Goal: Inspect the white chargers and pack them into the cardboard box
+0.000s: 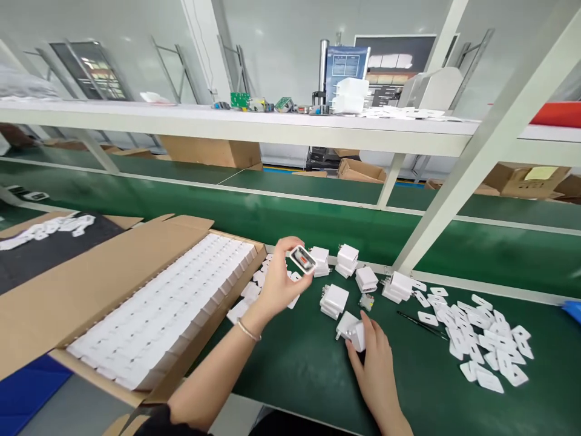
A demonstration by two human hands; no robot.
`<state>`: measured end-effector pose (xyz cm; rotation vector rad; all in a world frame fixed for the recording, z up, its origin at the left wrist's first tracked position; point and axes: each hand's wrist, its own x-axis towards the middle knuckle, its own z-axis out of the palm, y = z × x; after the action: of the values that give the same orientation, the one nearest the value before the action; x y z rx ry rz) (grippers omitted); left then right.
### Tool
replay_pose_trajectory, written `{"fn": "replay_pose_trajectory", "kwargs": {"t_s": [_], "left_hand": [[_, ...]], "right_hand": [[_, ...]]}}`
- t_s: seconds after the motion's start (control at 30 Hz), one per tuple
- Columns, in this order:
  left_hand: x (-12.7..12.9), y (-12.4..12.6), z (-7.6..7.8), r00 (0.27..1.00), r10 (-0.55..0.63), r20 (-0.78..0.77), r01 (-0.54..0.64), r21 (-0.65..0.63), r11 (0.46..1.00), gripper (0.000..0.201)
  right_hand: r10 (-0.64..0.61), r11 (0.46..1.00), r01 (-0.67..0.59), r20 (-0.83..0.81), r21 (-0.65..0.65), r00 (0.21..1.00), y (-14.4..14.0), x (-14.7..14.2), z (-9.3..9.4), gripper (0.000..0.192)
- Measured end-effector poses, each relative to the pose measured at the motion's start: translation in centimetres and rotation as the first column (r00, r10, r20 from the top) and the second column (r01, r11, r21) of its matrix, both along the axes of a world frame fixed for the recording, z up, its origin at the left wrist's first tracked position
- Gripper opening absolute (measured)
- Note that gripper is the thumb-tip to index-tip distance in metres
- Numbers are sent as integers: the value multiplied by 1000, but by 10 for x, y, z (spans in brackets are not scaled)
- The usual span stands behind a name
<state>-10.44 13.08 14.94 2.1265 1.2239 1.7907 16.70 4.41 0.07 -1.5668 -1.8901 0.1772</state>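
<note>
a person's left hand (pixel 276 275) lifts a white housing (pixel 303 260) above a green bench (pixel 290 369), its open end turned toward the viewer, a tilt that seems chosen to bring the reddish part inside into plain sight. the fingers of that hand are closed about the housing, thumb below and forefinger above, apparently gripping by the edges so the opening stays uncovered.

lower down, the right hand (pixel 376 357) has its fingers parted by the width of a white block (pixel 357 336), thumb on one side and fingertips on the other, the block low over the bench; whether it touches the surface is hard to tell. the spread looks set to steady it by its sides.

between and beyond the hands stand loose white blocks (pixel 334 300), some with pins showing, spaced within easy reach, perhaps so each can be picked up singly. a small grey-and-yellow part (pixel 366 301) lies among them.

to the right, flat white plates (pixel 492 339) lie heaped apart from the blocks, likely to keep the kinds separate, with a slim dark tool (pixel 422 325) beside them. at left, an open carton (pixel 200 339) holds white units (pixel 167 303) in tight rows, presumably packed so for order and protection.
</note>
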Motion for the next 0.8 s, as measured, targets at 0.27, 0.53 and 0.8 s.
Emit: {"fn": "replay_pose_trajectory", "kwargs": {"t_s": [0.27,0.53,0.8], "left_hand": [[48,-83,-40,980,-187,-72,172,-174,970,61],[89,-129,-75,965,-243,-96,214,-243,946,67],[77,-154,-89,854,-452,257,503,-628,593,52]], "right_hand": [[2,995,36,-367,97,930,-38,-7,34,58],[27,944,-303,-880,-134,474,-76,-44,70,51],[-77,950,-241,-900,-197,430,-75,-42,52,46]]}}
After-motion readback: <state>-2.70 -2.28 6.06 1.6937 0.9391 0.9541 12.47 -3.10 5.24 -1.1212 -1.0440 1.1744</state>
